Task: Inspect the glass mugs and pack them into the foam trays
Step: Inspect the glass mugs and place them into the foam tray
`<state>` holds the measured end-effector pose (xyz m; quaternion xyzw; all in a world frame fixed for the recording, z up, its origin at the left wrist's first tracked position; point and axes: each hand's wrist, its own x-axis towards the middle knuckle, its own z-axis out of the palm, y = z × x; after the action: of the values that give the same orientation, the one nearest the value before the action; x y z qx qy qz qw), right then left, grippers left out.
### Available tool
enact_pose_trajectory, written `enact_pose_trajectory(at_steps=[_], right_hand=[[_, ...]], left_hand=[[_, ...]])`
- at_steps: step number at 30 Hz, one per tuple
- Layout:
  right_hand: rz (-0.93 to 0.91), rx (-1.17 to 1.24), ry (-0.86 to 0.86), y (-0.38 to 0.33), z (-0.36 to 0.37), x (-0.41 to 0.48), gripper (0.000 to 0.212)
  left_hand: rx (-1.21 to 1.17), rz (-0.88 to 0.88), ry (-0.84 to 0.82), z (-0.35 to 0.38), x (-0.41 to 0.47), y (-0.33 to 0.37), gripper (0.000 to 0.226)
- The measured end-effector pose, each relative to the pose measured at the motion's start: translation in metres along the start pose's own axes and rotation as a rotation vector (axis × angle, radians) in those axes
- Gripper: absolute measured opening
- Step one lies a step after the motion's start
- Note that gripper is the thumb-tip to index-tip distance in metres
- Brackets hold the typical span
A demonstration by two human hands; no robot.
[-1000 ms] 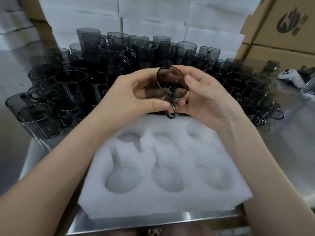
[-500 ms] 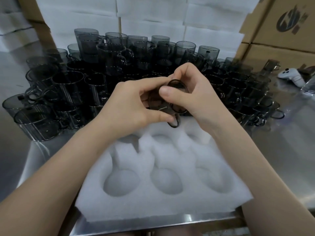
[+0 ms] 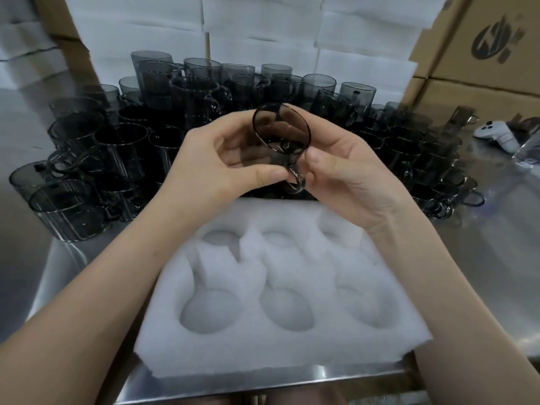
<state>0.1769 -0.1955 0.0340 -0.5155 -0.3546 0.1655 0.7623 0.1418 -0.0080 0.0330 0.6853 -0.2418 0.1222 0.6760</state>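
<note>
Two hands, one smoky mug held above the tray

Both hands hold a single dark glass mug (image 3: 280, 135) in the air, over the far edge of the white foam tray (image 3: 292, 340); the left hand (image 3: 216, 162) curls round the mug's left side, fingers behind the glass and thumb pressed in near the handle; the right hand (image 3: 347, 171) grips the right side, fingers wrapped behind the rim and thumb lying against the base of the handle. The mug is tipped so its round mouth faces the camera, and its loop handle points down and near, between the two thumbs.

The tray sits on the near part of the steel table (image 3: 496, 258); six pockets show in two rows of three, all without mugs. A dense crowd of matching glass mugs (image 3: 122, 147) fills the table beyond the tray, spreading left and right, some upright and some lying on their sides. Stacked white foam sheets (image 3: 263, 33) rise at the far side; cardboard boxes (image 3: 482, 54) stand far right; a white controller (image 3: 496, 134) lies on the table to the right of the mugs.
</note>
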Motion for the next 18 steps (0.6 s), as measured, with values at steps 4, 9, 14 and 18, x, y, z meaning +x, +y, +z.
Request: enact_pose_trajectory(at_steps=[4, 9, 14, 18], right_hand=[[-0.031, -0.055, 0.048, 0.0007, 0.0026, -0.0005, 0.057], [-0.048, -0.112, 0.093, 0.0007, 0.0054, -0.0009, 0.06], [-0.052, -0.257, 0.202, 0.0044, 0.0065, 0.0014, 0.041], [-0.046, -0.182, 0.247, 0.0022, 0.0035, 0.0013, 0.032]], left_hand=[[0.01, -0.002, -0.01, 0.0014, -0.0001, -0.0002, 0.061], [0.014, 0.008, -0.022, 0.0012, -0.001, -0.0017, 0.06], [0.053, 0.007, -0.028, 0.0025, -0.0019, -0.0037, 0.063], [0.048, 0.022, -0.021, 0.0018, -0.0018, -0.0037, 0.058]])
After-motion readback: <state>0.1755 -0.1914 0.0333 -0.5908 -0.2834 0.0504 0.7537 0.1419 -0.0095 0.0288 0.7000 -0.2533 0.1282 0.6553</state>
